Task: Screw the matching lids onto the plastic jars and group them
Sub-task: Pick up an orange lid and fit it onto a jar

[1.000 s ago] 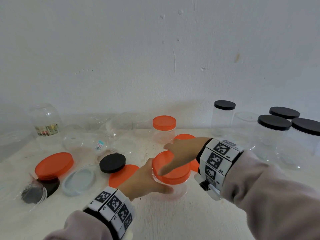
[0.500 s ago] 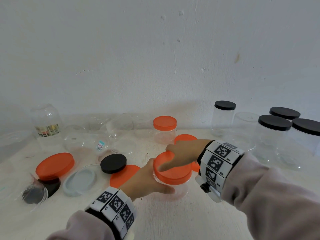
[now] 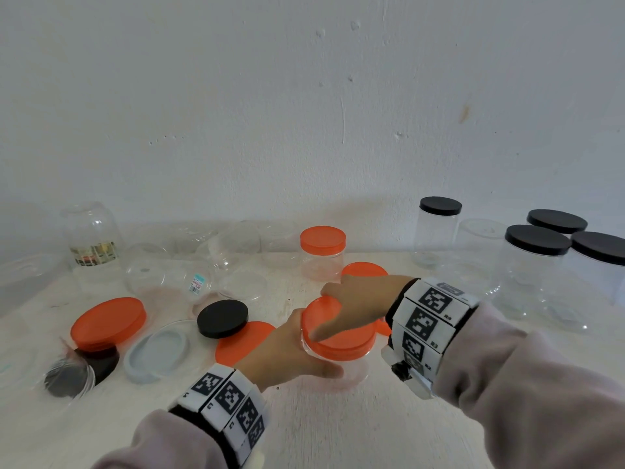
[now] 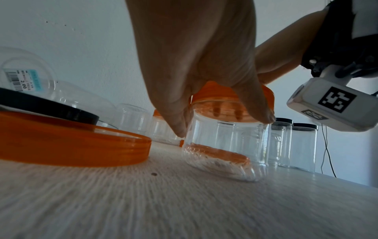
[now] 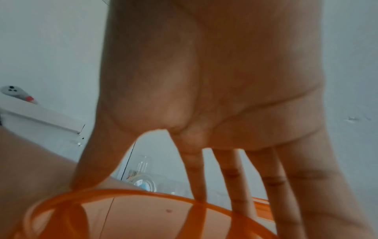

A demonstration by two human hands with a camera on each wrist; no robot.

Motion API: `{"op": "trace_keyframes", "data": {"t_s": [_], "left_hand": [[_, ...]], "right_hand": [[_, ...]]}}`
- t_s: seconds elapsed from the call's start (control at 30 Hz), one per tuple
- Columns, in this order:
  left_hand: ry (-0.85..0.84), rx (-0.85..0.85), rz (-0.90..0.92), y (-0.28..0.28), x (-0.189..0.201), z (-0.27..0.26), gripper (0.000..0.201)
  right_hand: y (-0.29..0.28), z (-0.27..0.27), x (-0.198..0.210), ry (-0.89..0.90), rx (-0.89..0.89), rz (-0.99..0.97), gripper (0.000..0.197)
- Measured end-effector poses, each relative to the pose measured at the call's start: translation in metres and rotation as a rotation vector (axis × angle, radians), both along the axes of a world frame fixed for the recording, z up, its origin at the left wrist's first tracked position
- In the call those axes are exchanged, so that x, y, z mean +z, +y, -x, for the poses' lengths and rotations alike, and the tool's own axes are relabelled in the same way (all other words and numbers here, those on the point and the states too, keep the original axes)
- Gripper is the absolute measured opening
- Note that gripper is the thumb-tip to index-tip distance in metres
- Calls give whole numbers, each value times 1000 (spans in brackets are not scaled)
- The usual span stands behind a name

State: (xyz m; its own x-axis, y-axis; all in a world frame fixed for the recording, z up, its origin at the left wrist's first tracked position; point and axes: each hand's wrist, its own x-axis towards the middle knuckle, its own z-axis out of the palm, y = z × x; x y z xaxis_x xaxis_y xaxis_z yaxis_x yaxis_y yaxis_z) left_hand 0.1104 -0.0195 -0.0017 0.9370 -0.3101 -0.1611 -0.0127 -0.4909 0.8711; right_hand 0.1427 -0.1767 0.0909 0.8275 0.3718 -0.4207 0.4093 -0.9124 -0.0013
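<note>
A small clear plastic jar (image 3: pixel 353 372) (image 4: pixel 225 145) stands on the table near its front centre, with an orange lid (image 3: pixel 341 345) (image 5: pixel 143 215) on its mouth. My left hand (image 3: pixel 287 353) (image 4: pixel 204 56) grips the jar's body just under the lid, thumb in front and fingers behind. From above, my right hand (image 3: pixel 355 309) (image 5: pixel 204 80) spans the lid, its thumb and spread fingers reaching down over the rim. The jar's base looks slightly tilted off the table in the left wrist view.
Several black-lidded jars (image 3: pixel 537 265) stand at the right. A small orange-lidded jar (image 3: pixel 323 252) is behind my hands. Loose orange lids (image 3: pixel 108 321), a black lid (image 3: pixel 222 318) and a grey lid (image 3: pixel 157 350) lie at the left. Open clear jars (image 3: pixel 169 275) crowd the back left.
Very little: my right wrist has shifted slightly over the lid. Both hands keep their hold, and the jar stays in the same spot.
</note>
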Motion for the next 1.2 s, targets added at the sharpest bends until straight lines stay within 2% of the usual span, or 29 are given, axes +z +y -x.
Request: {"op": "trace_keyframes", "data": {"t_s": [0.1, 0.23, 0.33, 0.47, 0.6, 0.7, 0.8, 0.87, 0.97, 1.0, 1.1, 1.2], "left_hand": [[2, 1, -11, 0, 0, -1, 100], [12, 10, -18, 0, -1, -2, 108], [3, 4, -14, 0, -1, -2, 104], [-19, -6, -6, 0, -1, -1, 89], [-14, 5, -21, 0, -1, -1, 99], [-7, 6, -39, 0, -2, -2, 108], [-2, 2, -36, 0, -2, -2, 109], [-4, 4, -46, -1, 0, -1, 105], [-20, -13, -42, -2, 1, 0, 81], [-20, -20, -31, -2, 1, -1, 79], [-11, -1, -50, -1, 1, -1, 99], [-4, 10, -64, -1, 0, -1, 107]], "right_hand": [[-1, -3, 3, 39, 8, -21, 101], [-5, -5, 9, 153, 53, -99, 92], [-6, -5, 5, 95, 57, -76, 89], [-5, -4, -4, 11, -5, -55, 95], [-5, -5, 0, 38, -5, -101, 100], [-5, -4, 7, 140, 50, -161, 94], [-6, -4, 5, 129, 77, -148, 84], [-5, -4, 2, 97, 66, -126, 83], [-3, -3, -6, -18, 16, -86, 87], [-3, -3, -8, -45, 1, -73, 90], [-4, -4, -7, 12, -4, -87, 98], [-7, -4, 2, 128, 44, -126, 97]]}}
